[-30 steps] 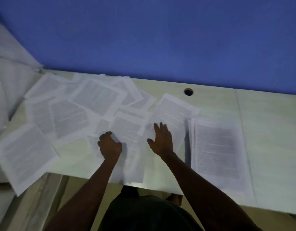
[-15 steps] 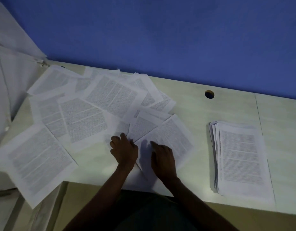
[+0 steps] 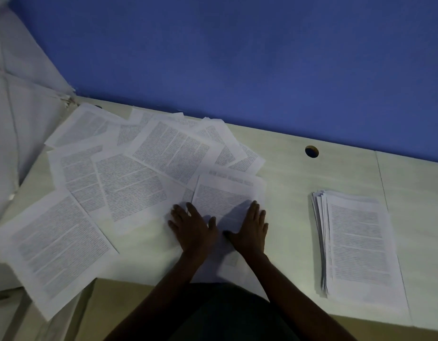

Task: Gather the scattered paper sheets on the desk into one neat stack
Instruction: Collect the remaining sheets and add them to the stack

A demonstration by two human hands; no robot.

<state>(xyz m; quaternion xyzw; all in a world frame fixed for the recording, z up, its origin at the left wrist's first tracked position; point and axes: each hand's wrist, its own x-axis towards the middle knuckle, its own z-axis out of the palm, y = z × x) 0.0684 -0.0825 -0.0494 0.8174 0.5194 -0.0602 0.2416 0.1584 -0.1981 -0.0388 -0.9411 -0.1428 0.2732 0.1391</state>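
Observation:
Several printed paper sheets lie scattered and overlapping over the left half of the pale desk. A gathered stack of sheets lies apart at the right, its left edges fanned. Both my hands press flat on a small pile of sheets at the desk's front middle. My left hand lies on the pile's left edge with fingers spread. My right hand rests on its right side, fingers straight. One sheet at the front left overhangs the desk edge.
A blue wall rises behind the desk. A round cable hole sits in the desk near the back. White fabric or panels stand at the left. Bare desk surface lies between the pile and the stack.
The view has shifted left, so the stack now sits farther right. My hands have drawn sheets together; my left hand has uncurled and both now lie flat on the small pile.

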